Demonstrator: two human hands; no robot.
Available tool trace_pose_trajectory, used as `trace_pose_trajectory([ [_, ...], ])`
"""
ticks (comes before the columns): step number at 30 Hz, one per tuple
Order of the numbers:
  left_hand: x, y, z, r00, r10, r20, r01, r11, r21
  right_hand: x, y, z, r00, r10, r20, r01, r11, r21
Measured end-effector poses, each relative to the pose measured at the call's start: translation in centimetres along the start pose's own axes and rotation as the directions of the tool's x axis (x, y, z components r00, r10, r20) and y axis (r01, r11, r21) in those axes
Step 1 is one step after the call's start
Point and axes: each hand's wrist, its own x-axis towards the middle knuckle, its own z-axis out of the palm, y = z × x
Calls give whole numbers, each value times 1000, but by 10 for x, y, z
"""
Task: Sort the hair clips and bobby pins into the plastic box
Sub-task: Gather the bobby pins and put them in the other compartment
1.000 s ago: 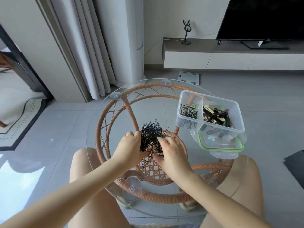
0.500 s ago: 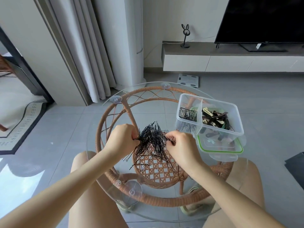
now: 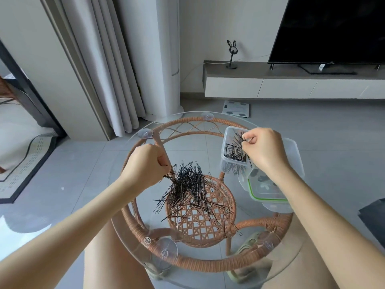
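The left hand (image 3: 146,163) pinches one edge of the big pile of bobby pins (image 3: 191,190) on the glass table (image 3: 245,265), while to the right the right hand (image 3: 264,151), pinching a few pins, hangs directly over the plastic box (image 3: 227,142).

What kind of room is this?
Most likely a living room in a home: a big television on a low media cabinet, long curtains, and a small glass-topped rattan table.
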Motion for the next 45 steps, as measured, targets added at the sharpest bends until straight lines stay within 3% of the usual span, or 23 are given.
trace_pose_trajectory([
  [4,2,6,-8,1000,4,-23,-5,1000,-30,23,3,12,991,66,114,-56,994,-93],
  [7,5,13,-15,1000,18,-26,-18,1000,-19,30,1,19,961,75,265,-32,986,-162],
  [10,9,19,-18,999,20,-28,-21,999,-31,34,2,22,948,54,313,-4,988,-155],
  [21,44,85,-27,990,124,-63,-132,979,-158,25,26,-11,990,-82,116,90,994,-64],
  [26,65,137,9,965,229,-127,-243,963,-112,10,43,-25,987,-124,99,130,990,-61],
  [30,77,154,62,953,304,12,-304,953,15,-3,55,-26,985,-133,105,139,989,-52],
  [34,82,149,93,945,243,221,-276,951,136,-19,60,-31,984,-129,124,131,991,-7],
  [37,87,149,94,901,271,338,-339,927,159,-29,60,-35,977,-158,147,157,987,16],
  [41,94,147,72,850,354,390,-408,911,63,-38,61,-36,954,-160,255,163,987,9],
  [45,90,126,47,915,371,156,-364,929,-72,-56,67,-24,841,-34,540,170,964,-204],
])
